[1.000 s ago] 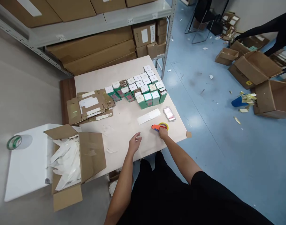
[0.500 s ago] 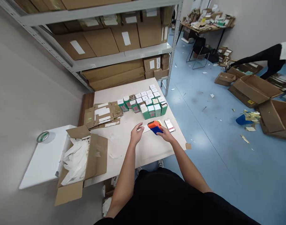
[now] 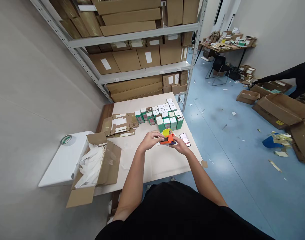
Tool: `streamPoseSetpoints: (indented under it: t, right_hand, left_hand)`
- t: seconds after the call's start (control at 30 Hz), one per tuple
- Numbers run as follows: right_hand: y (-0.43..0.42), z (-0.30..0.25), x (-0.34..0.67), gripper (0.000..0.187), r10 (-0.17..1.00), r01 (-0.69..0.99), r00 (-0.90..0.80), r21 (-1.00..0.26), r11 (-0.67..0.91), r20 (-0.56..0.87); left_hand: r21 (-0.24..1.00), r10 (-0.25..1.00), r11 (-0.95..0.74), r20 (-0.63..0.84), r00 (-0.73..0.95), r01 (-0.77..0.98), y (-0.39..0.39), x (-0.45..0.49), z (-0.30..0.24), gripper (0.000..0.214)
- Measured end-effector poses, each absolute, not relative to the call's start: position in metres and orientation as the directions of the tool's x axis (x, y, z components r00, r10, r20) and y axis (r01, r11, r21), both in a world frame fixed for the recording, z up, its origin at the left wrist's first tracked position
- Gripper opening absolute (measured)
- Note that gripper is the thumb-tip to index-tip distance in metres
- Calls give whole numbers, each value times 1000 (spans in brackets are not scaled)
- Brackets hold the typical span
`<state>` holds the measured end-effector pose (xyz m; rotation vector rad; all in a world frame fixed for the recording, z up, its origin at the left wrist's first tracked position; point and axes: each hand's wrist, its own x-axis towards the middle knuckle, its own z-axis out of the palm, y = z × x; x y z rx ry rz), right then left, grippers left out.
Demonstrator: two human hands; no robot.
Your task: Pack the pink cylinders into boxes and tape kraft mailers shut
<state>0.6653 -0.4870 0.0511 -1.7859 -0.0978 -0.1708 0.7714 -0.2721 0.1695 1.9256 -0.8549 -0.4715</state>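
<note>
Near the centre of the pale, smooth desk (image 3: pixel 162 168), the left hand (image 3: pixel 150 140) and right hand (image 3: pixel 179 146) meet, fingers curled closed around an orange-and-blue tape dispenser (image 3: pixel 168 139), its yellow tape roll (image 3: pixel 167 132) uppermost. Any cutting edge is hidden by the fingers; if one sits there, a slip could nick a fingertip, and the tacky tape could snag on skin. A smartphone (image 3: pixel 184 139) lies flat just right of the hands, its screen blurred. Farther on, green-and-white boxes (image 3: pixel 166 116) stand in tight upright rows; a careless knock could topple the light, square-cornered front row. To the left lies flattened corrugated cardboard (image 3: pixel 119 124), and beyond it an open carton (image 3: pixel 92 163) holds crumpled white packing. Steel shelving (image 3: pixel 142 66) stacked with brown cartons stands far off. Right, a person in black (image 3: pixel 299 76) bends over open cartons (image 3: pixel 279 110) on the blue floor (image 3: pixel 217 133).
</note>
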Motion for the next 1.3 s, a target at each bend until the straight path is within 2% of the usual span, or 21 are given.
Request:
streamPoseSetpoints:
  t: [0.17, 0.33, 0.43, 0.63, 0.73, 0.9, 1.07, 1.2, 1.3]
  right_hand:
    - [-478, 57, 664, 34, -7, 135, 990, -969, -205, 139]
    - [-475, 55, 661, 42, 3, 144, 989, -966, -214, 147]
    - [-473, 50, 660, 45, 8, 139, 990, -963, -232, 141]
    - [-457, 44, 657, 46, 52, 35, 998, -957, -288, 21]
    - [-447, 46, 657, 49, 87, 53, 996, -966, -253, 32]
    - [-430, 43, 660, 48, 92, 46, 996, -966, -256, 23]
    - [-391, 37, 663, 47, 96, 16, 995, -982, -188, -3]
    - [-352, 40, 678, 46, -18, 15, 1000, -972, -233, 19]
    - [-329, 45, 694, 43, -131, -14, 991, -953, -303, 27]
  left_hand:
    - [886, -685, -328, 16, 729, -328, -267, 769, 167, 40]
    - [943, -679, -221, 34, 733, -248, -259, 771, 157, 56]
    - [929, -659, -256, 35, 752, -267, -253, 773, 153, 49]
    - [888, -575, -357, 35, 817, -290, -242, 772, 149, 38]
    - [845, -520, -403, 104, 848, -351, -235, 765, 149, 35]
    - [733, -383, -471, 330, 863, -490, -201, 764, 168, 32]
    - [572, -539, -516, 361, 761, -637, -158, 773, 198, 31]
    - [431, -527, -529, 507, 682, -731, -129, 756, 210, 41]
    - [473, -428, -466, 620, 658, -748, -100, 741, 217, 61]
